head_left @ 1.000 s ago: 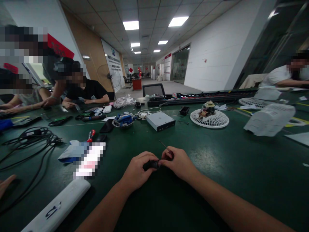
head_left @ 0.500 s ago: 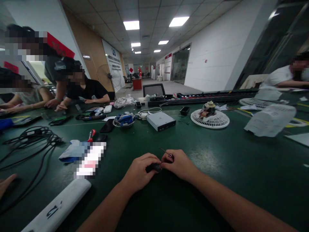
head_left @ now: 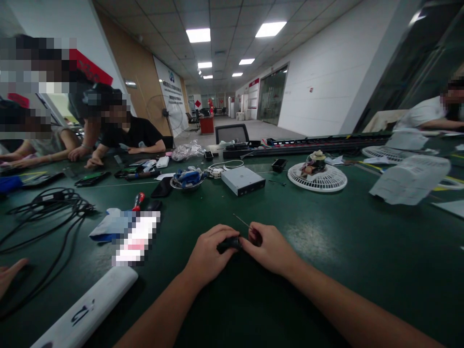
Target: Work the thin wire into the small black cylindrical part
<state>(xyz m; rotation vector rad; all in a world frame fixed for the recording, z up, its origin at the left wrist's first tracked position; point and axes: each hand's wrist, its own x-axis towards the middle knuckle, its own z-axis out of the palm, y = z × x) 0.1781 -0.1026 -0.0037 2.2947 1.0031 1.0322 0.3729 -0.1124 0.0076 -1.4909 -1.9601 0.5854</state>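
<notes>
My left hand (head_left: 211, 251) is closed around a small black object (head_left: 229, 244) with a rounded body; its kind is not clear. The fingers of my right hand (head_left: 266, 246) curl round a thin screwdriver (head_left: 240, 220), whose slim metal shaft points up and to the left. My right thumb reaches to the right end of the black object and appears to touch it. Both hands are close together, low over the green table (head_left: 224, 208). The screwdriver's handle is mostly hidden in my right hand.
Ahead lie a silver disc drive (head_left: 242, 180), a bowl of blue-grey cloth (head_left: 187, 178) and a white fan grille (head_left: 317, 179). On the left are black cables (head_left: 54, 208), a glove (head_left: 108, 227), and a long white case (head_left: 87, 309). Several people sit or stand around the table.
The screwdriver's shaft has swung up and left, showing more of its length. My left hand has tilted the black object slightly. Both hands stay nearly in place.
</notes>
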